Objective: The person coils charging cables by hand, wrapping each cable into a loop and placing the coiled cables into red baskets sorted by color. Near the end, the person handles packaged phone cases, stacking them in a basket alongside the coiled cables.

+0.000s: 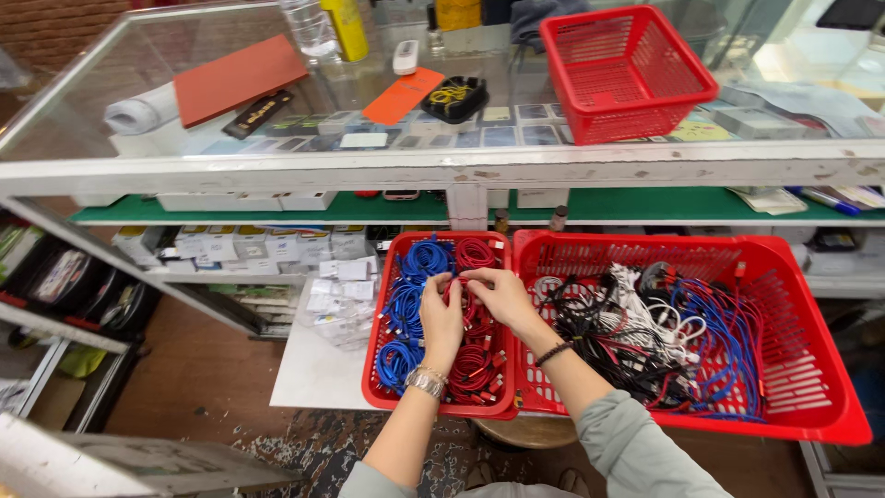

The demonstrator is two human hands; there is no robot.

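Your left hand [442, 323] and right hand [502, 293] meet over the small red basket [380, 392], both grips closed on a coiled red cable [466, 309] above its stacked red coils. Blue cable coils [406, 304] fill its left half. The large red basket [811, 369] of tangled cables sits just beside it.

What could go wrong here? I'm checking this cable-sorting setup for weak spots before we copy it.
1. The small red basket, where the left hand and right hand work on the coiled red cables, appears to overhang the white board's edge; pressing down might tip it.
2. The loose cables in the large red basket are tangled; pulling one could drag others out.
3. The empty red basket sits tilted on the glass counter and may slide.
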